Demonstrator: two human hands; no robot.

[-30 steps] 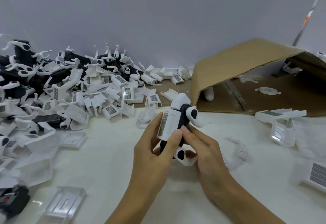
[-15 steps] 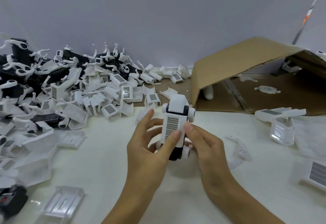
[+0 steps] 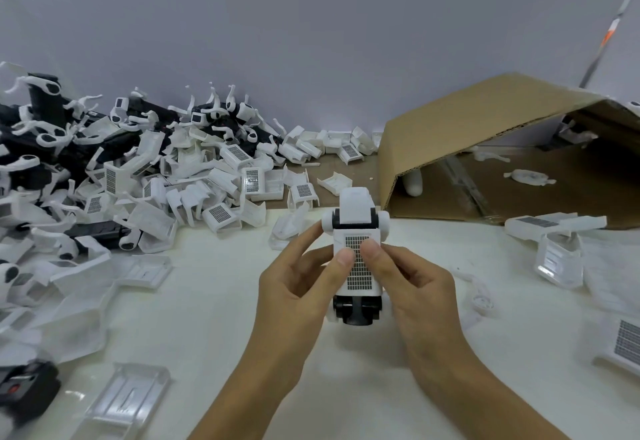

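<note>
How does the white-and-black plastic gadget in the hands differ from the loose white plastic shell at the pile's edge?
The gadget has black parts showing; the shell is all white. Left hand and right hand hold the gadget upright; the shell lies untouched. Both carry a dark grid label.

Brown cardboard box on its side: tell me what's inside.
A rounded white plastic piece by the left wall and loose white parts on its floor; the cardboard flap hides the rest.

White device (image 3: pixel 358 278) now front-on, seemingly upright
</note>
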